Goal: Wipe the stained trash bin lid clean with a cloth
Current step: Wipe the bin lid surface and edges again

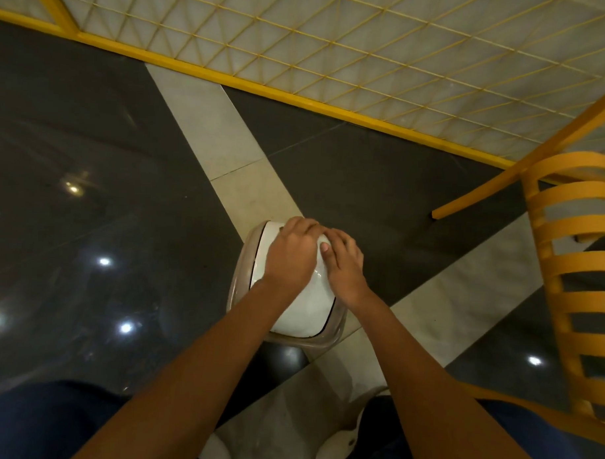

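A small trash bin stands on the floor in front of me, with a glossy white domed lid inside a beige rim. Both hands rest on the far half of the lid. My left hand lies flat with fingers curled over the far edge. My right hand sits beside it, fingers touching the left hand. No cloth shows in either hand; whatever is under the palms is hidden.
A yellow slatted chair stands close on the right. A yellow-framed mesh partition runs across the back. The floor is glossy dark tile with pale stripes. My knees in dark trousers fill the bottom corners.
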Motion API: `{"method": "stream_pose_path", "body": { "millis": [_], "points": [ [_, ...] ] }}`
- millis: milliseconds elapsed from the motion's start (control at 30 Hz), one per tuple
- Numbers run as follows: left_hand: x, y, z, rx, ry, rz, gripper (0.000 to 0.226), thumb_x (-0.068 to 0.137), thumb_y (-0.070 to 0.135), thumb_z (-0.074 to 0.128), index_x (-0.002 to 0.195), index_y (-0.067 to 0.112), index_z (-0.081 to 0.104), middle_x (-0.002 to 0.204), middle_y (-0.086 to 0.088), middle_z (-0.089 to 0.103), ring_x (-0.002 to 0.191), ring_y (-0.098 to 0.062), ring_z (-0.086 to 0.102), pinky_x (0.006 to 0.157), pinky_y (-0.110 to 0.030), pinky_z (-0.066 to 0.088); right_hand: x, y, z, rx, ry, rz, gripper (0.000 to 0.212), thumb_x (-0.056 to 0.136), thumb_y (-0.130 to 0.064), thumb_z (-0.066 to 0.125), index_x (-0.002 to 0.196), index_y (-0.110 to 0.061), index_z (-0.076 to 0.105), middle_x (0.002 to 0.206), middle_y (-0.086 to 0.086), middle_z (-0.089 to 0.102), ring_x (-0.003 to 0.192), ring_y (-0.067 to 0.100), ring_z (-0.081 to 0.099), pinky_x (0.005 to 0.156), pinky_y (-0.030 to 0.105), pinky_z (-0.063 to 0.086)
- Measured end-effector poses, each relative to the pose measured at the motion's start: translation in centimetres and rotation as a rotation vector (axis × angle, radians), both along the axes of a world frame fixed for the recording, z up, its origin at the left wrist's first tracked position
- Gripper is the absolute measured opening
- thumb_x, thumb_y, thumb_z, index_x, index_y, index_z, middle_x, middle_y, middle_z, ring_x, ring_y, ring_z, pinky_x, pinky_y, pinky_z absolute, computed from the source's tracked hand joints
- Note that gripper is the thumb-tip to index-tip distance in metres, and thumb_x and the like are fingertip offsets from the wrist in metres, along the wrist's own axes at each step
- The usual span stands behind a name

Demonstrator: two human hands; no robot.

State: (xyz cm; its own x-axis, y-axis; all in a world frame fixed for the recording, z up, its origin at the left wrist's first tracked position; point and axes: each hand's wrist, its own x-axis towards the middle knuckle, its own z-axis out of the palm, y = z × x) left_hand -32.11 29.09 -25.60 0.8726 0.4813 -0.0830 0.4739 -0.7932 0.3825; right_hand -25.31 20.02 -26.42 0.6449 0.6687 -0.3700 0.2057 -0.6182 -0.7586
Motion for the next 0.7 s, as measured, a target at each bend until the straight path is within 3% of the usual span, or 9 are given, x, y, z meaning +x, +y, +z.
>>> {"method": "stream_pose_path", "body": {
  "millis": [100,167,233,367,500,567,700],
  "points": [
    [-0.3,1.9,-0.2,-0.026,-0.009,0.086,0.049,0.084,0.023,0.064,0.13,0.013,0.049,0.133,-0.008,0.05,0.122,-0.023,0.044,0.106,-0.032,0.03,0.0,-0.1,-0.1,-0.007,0.003,0.016,0.041,0.1,-0.034,0.03,0.14,-0.025,0.034,0.148,0.0,0.023,0.137,0.019,0.013,0.113,0.037,0.017],
    [-0.6,4.3,0.1,-0.072,-0.001,0.285,0.034,0.088,0.009,0.056,0.121,0.011,0.058,0.12,-0.013,0.059,0.109,-0.025,0.053,0.097,-0.034,0.044,0.0,-0.2,-0.1,-0.012,0.01,0.019,0.041,0.1,-0.035,0.031,0.14,-0.028,0.034,0.148,0.0,0.023,0.137,0.019,0.014,0.113,0.039,0.018],
    [-0.7,5.5,0.1,-0.118,0.006,0.377,0.029,0.093,0.005,0.047,0.117,0.008,0.062,0.113,-0.016,0.062,0.101,-0.027,0.058,0.091,-0.034,0.048,-0.1,-0.1,-0.2,-0.015,0.011,0.007,0.04,0.1,-0.036,0.031,0.139,-0.029,0.034,0.148,-0.001,0.023,0.137,0.019,0.015,0.113,0.04,0.019],
    [-3.2,3.4,-0.1,-0.164,-0.202,0.416,0.03,0.094,0.011,0.048,0.122,0.008,0.058,0.124,-0.012,0.058,0.116,-0.026,0.051,0.101,-0.031,0.038,-0.1,-0.1,-0.2,-0.032,-0.018,0.01,0.041,0.1,-0.035,0.03,0.14,-0.028,0.034,0.148,0.0,0.023,0.137,0.02,0.015,0.112,0.038,0.019],
    [-7.6,-0.2,-1.1,-0.223,-0.408,0.535,0.033,0.094,0.016,0.049,0.126,0.014,0.055,0.13,-0.006,0.054,0.121,-0.019,0.045,0.101,-0.03,0.035,-0.1,-0.1,-0.2,-0.017,0.004,0.004,0.04,0.1,-0.034,0.03,0.139,-0.028,0.035,0.148,0.0,0.022,0.136,0.019,0.015,0.111,0.035,0.02],
    [-8.0,-1.1,-1.1,-0.295,-0.446,0.624,0.033,0.094,0.017,0.049,0.126,0.015,0.055,0.131,-0.003,0.053,0.122,-0.015,0.042,0.1,-0.029,0.033,-0.1,-0.1,-0.2,-0.018,-0.002,0.012,0.04,0.1,-0.034,0.03,0.139,-0.028,0.035,0.148,0.0,0.022,0.137,0.019,0.014,0.111,0.036,0.02],
    [-5.5,1.4,-0.1,-0.348,-0.405,0.648,0.03,0.095,0.011,0.046,0.122,0.011,0.058,0.126,-0.005,0.058,0.119,-0.02,0.05,0.099,-0.023,0.032,0.0,0.0,-0.1,-0.025,-0.02,0.021,0.04,0.1,-0.033,0.03,0.139,-0.027,0.035,0.148,0.0,0.024,0.137,0.02,0.014,0.112,0.038,0.019]
  ]
}}
